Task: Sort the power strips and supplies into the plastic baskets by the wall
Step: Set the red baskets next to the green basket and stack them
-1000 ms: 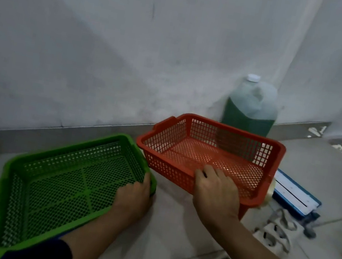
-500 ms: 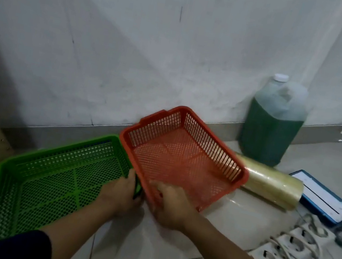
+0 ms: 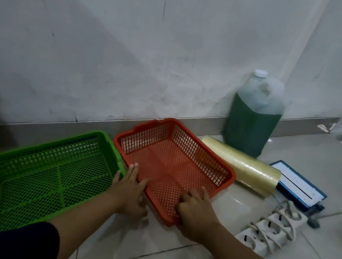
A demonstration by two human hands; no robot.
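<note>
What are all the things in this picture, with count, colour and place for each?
green basket: 1, green, floor at left, empty
orange basket: 1, orange, right of the green one, near the wall, empty
jug: 1, clear with green liquid, white cap, against the wall
roll of film: 1, yellowish, lying right of the orange basket
flat box: 1, blue and white, floor at right
power strip: 1, white, cord wrapped round, floor at right
left hand: 1, at the orange basket's near left corner
right hand: 1, gripping the orange basket's near rim
</note>
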